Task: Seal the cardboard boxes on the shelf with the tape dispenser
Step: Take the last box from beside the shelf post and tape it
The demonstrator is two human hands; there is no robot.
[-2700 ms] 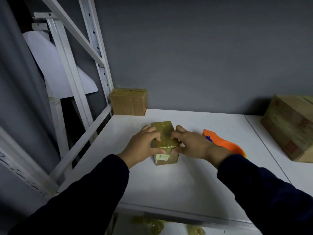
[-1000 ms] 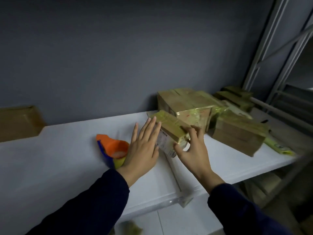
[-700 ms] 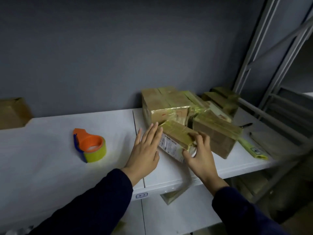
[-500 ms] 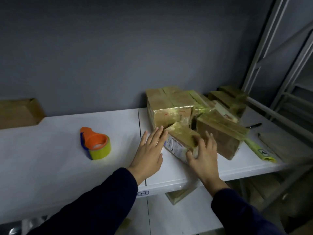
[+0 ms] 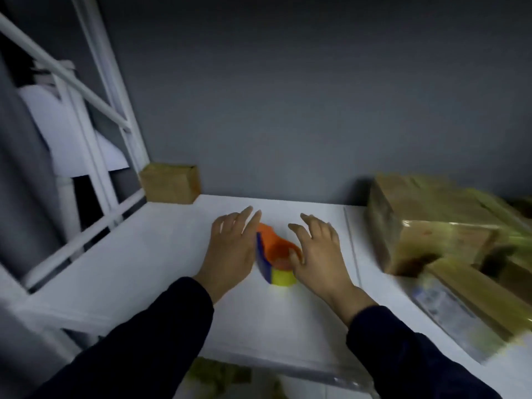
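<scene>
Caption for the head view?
Left hand and right hand flank the orange tape dispenser on the white shelf, taped boxes at right.

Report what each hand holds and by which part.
Nothing is held. The left hand and right hand are open on either side of the tape dispenser; the right thumb overlaps its orange ring, with no grip closed.

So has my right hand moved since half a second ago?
Yes. The right hand has moved left across the shelf seam, off the small taped box, and is now beside the tape dispenser.
</scene>
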